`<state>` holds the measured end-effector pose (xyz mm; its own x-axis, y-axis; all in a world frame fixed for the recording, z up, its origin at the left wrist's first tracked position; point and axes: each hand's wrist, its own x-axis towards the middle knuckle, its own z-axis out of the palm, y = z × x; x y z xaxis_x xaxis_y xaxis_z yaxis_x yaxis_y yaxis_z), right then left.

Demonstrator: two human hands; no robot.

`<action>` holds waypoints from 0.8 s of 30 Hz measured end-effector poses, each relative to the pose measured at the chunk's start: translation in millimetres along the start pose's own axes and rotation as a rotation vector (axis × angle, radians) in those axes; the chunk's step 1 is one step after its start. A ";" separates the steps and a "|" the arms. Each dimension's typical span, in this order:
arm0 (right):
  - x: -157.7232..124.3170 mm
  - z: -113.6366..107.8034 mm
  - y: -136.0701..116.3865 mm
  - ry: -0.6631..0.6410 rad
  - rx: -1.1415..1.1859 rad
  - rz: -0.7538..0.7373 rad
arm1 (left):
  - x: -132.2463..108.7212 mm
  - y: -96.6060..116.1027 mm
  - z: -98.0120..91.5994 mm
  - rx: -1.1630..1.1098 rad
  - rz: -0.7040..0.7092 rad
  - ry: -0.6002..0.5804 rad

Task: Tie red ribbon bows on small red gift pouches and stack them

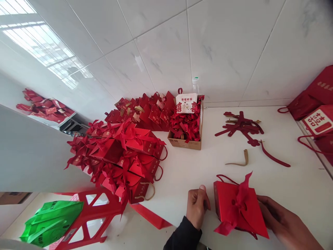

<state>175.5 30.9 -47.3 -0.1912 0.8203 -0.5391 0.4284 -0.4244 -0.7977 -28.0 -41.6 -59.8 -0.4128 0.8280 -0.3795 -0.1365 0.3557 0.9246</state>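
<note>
A red gift box with a ribbon bow tied over its folded top sits low on the white table. My right hand grips the box at its right side, with the fingers partly hidden behind it. Just left of the box, and apart from it, my left hand is curled into a loose fist, thumb on top; nothing shows in it. A dark red cord handle loops out at the box's far edge. Beyond it lie a tan strip and a pile of dark red straps.
Many bow-tied red gift boxes crowd the table's left side, with red bags behind. A cardboard box holds ribbons and printed cards. Larger red bags stand right. A red stool bears a green bag.
</note>
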 end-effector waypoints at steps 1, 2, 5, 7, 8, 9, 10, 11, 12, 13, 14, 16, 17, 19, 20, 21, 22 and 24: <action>-2.5 1.1 -0.5 0.008 -0.001 -0.013 | -0.7 0.1 -0.1 0.003 0.003 -0.004; -4.3 2.0 -0.7 0.012 0.000 -0.020 | -1.1 0.3 -0.1 0.007 0.007 -0.007; -5.2 3.1 0.1 0.031 0.008 -0.047 | -0.2 1.0 0.8 0.020 0.033 -0.004; -3.1 3.2 1.4 0.046 0.007 -0.068 | 1.5 2.2 1.3 0.034 0.051 0.000; -1.9 3.1 1.7 0.049 0.004 -0.075 | 2.2 3.2 1.1 0.041 0.055 -0.001; -1.0 2.7 1.5 0.050 0.005 -0.082 | 2.2 4.8 0.4 0.049 0.056 -0.004; -0.6 1.9 0.6 0.048 0.005 -0.091 | 1.3 6.8 -0.8 0.056 0.056 -0.007; -0.9 0.6 -1.1 0.046 -0.006 -0.106 | -0.9 9.3 -2.3 0.063 0.059 -0.007; -2.0 -1.3 -3.6 0.051 -0.021 -0.131 | -4.6 12.2 -4.1 0.071 0.067 -0.008; -3.8 -3.7 -6.9 0.060 -0.052 -0.162 | -9.7 15.3 -6.0 0.080 0.082 -0.008; -6.2 -6.3 -10.8 0.074 -0.098 -0.203 | -16.2 18.5 -7.9 0.091 0.105 -0.007; -11.8 -11.3 -19.6 0.143 -0.126 -0.258 | -31.6 24.1 -10.7 0.124 0.163 -0.015; -14.7 -13.1 -24.2 0.167 -0.133 -0.262 | -39.8 26.0 -11.3 0.152 0.190 -0.017; -20.0 -14.5 -32.7 0.186 -0.147 -0.282 | -55.4 27.4 -10.0 0.315 0.283 0.051; -22.0 -14.2 -36.3 0.177 -0.157 -0.301 | -62.0 27.2 -8.0 0.401 0.327 0.080; -23.6 -13.3 -39.5 0.159 -0.178 -0.339 | -67.2 26.6 -5.3 0.482 0.368 0.110; -24.7 -12.1 -42.1 0.133 -0.205 -0.392 | -70.8 26.1 -2.2 0.546 0.402 0.134; -25.1 -9.3 -46.0 0.084 -0.258 -0.503 | -72.9 26.2 3.7 0.605 0.466 0.136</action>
<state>168.8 33.4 5.5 -0.3607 0.9294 -0.0780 0.5068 0.1251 -0.8530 1.9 -91.0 -8.1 -0.4193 0.9035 0.0883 0.5780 0.1908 0.7934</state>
